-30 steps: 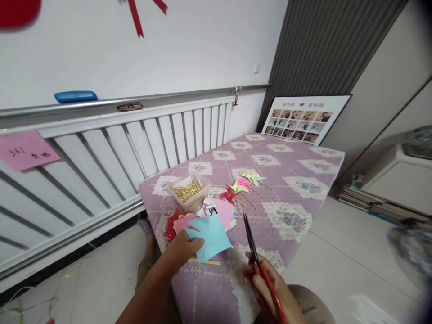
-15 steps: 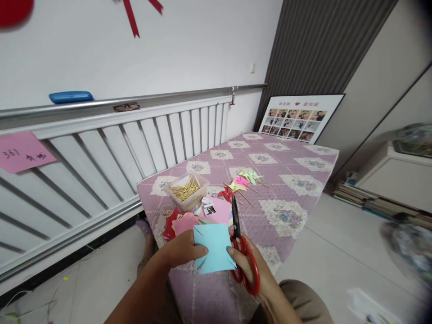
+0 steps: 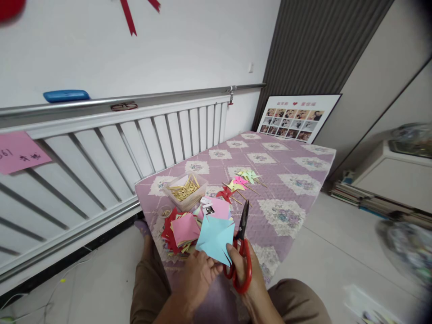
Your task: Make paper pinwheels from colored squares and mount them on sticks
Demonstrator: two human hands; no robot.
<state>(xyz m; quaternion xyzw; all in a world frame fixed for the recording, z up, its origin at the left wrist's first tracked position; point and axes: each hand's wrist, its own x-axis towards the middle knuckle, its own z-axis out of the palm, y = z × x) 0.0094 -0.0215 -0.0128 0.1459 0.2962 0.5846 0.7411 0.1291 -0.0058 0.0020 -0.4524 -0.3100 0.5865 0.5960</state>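
Observation:
My left hand (image 3: pixel 199 278) pinches the near edge of a light blue paper square (image 3: pixel 216 237) with cuts in its corners, held over the front of the purple quilted table (image 3: pixel 286 180). My right hand (image 3: pixel 248 270) grips red-handled scissors (image 3: pixel 240 252) whose black blades point away, just right of the blue paper and touching its edge.
A stack of pink and red paper squares (image 3: pixel 180 228) lies left of the blue sheet. Behind it stand a clear box of wooden sticks (image 3: pixel 185 190) and several finished paper pinwheels (image 3: pixel 239 183). A white radiator (image 3: pixel 111 148) runs along the left. A photo board (image 3: pixel 297 118) leans at the far end.
My left hand slid from the paper's left side to its near edge, and the sheet has turned. The scissors came in from the right and now sit against the paper's right edge.

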